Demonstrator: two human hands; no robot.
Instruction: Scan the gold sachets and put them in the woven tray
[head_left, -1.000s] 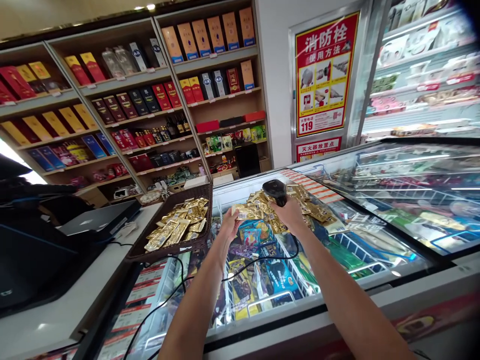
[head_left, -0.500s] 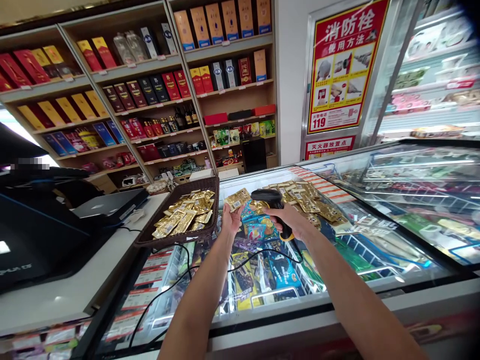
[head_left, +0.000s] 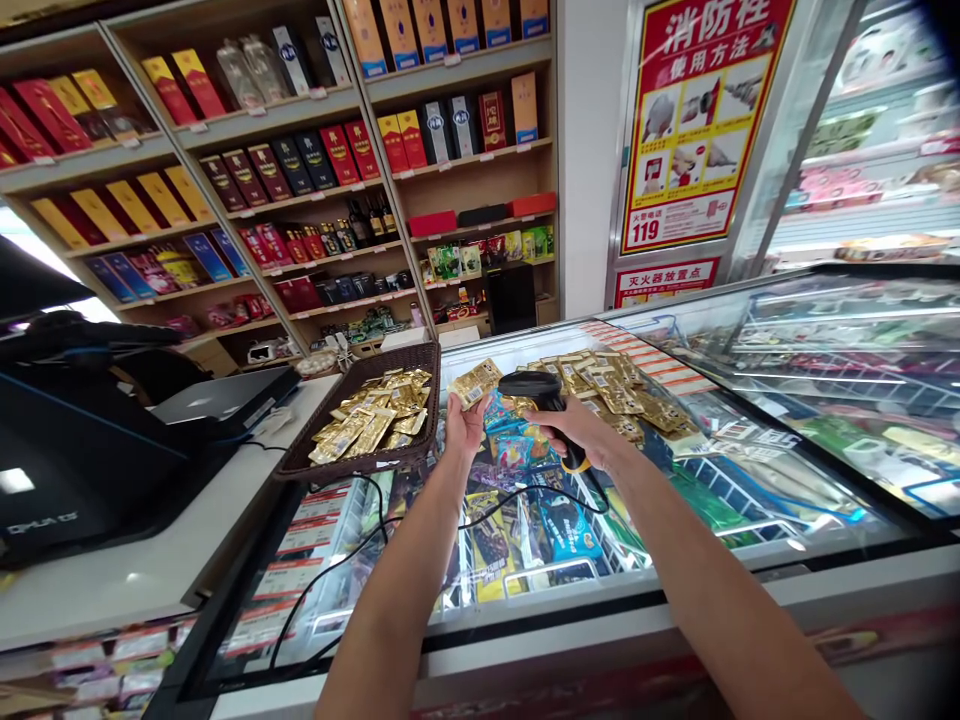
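Note:
Between the thumb and fingers of my left hand [head_left: 465, 428] is a gold foil packet [head_left: 475, 384], its white printed label turned up toward me. My right hand [head_left: 581, 432] is wrapped round the handle of a black barcode scanner [head_left: 531, 385], whose head points left at the packet, a short gap apart. A black cable [head_left: 495, 515] runs from the scanner's grip across the glass. Left of my hands, a brown woven basket [head_left: 300, 455] holds many gold packets [head_left: 375, 415]. More gold packets [head_left: 615, 385] lie in a loose pile on the glass beyond my right hand.
Under my hands is a glass-topped freezer [head_left: 525, 590] with bagged goods in wire baskets. A white counter [head_left: 135, 590] with a dark checkout machine [head_left: 67, 460] stands at the left. Shelves of boxed bottles [head_left: 300, 170] and a red poster [head_left: 697, 130] are behind.
The view has tilted slightly, so the shelves and poster sit a little higher. Both hands keep their grips, with packet and scanner nearly in the same places.

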